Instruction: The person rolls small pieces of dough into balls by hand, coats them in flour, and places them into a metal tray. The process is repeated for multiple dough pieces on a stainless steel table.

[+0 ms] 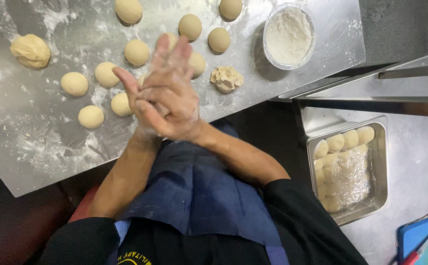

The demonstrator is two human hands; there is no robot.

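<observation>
On the floured steel table [37,147] I count 12 rolled dough balls [74,83]; 2 rough lumps [226,78] remain. My left hand [147,93] and right hand [174,105] press together, contents hidden.

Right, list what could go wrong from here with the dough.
1. The hands, left and right, are pressed palm to palm above the table edge; any dough between them is hidden and, if it slipped, might miss the table.
2. The dough balls lie close together; some could stick.
3. The ragged scrap lies uncovered and may dry.
</observation>
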